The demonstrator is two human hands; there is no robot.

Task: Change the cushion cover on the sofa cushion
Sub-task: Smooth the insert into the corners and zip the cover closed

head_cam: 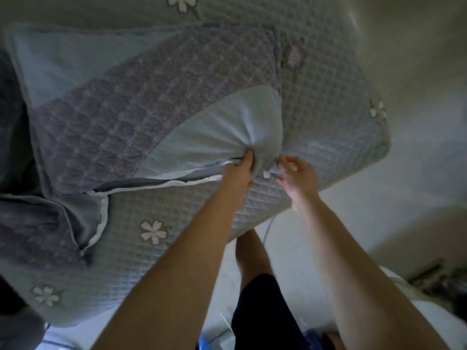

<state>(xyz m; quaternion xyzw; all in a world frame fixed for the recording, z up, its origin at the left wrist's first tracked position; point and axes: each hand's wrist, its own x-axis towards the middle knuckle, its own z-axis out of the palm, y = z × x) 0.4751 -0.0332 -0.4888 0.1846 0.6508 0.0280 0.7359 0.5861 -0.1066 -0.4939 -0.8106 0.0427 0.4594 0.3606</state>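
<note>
Nearest are the 2 bare forearms, reaching forward over the pale floor [298, 261]. The left hand [238, 173] has its fingers closed on a bunch of the plain cushion fabric at the zipper opening [156, 184], probably to hold the edge tight. The right hand [297, 176], just beside it, pinches something small at the corner of the opening; I think it is the zipper pull, but it is too blurred to be sure. The cushion [177, 109] lies on the quilted sofa cover [328, 102] with flowers. Its purple quilted cushion cover [121, 117] looks half on, with the opening still wide.
</note>
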